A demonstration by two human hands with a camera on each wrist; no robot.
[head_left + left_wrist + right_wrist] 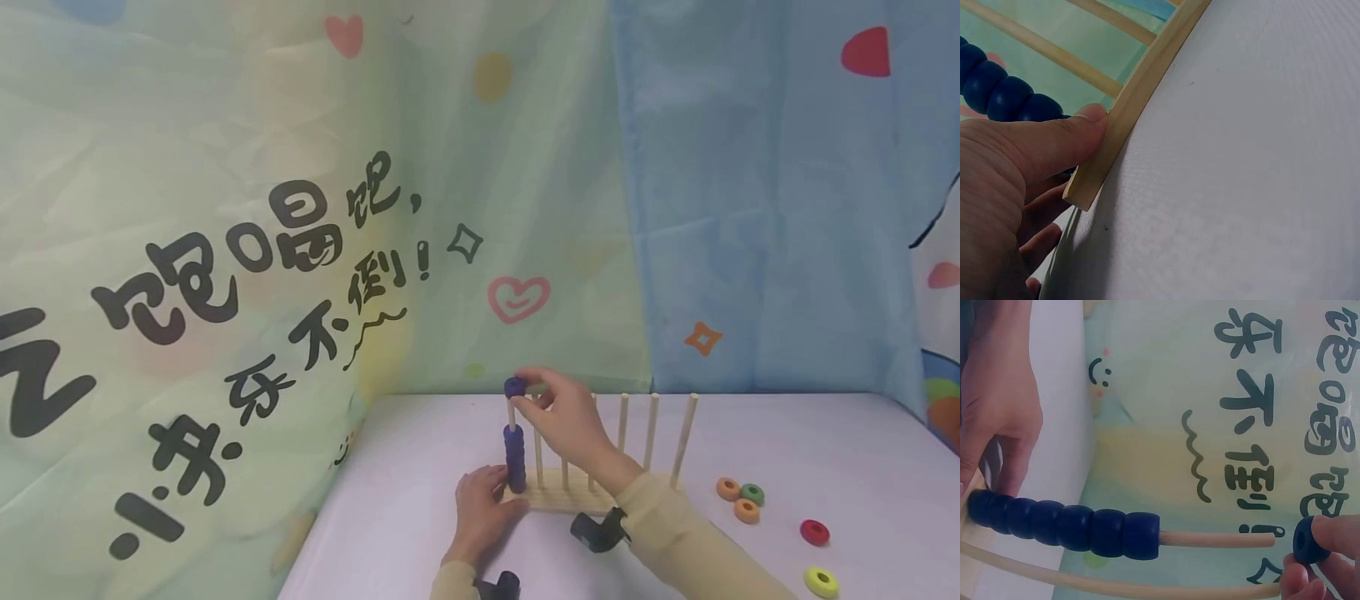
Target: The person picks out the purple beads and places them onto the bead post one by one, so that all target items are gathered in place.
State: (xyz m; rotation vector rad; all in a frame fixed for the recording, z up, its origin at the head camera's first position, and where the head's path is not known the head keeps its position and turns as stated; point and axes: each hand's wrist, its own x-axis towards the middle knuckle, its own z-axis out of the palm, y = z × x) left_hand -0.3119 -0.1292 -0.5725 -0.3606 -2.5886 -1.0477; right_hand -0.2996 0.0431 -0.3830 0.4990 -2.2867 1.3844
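Observation:
My right hand pinches a dark blue bead between thumb and fingers. The bead is level with the top of the leftmost peg; in the right wrist view its hole faces the peg's tip with a small gap between. Lower on that peg sits a stack of several blue beads, reaching down to the base. The wooden base carries a row of upright pegs. My left hand grips the base's left end, thumb on its near edge and other fingers behind, partly hidden.
To the right of the rack lie loose rings: two orange ones, a green one, a red one and a yellow one. More bare pegs stand behind my right forearm. A printed curtain hangs behind the white table.

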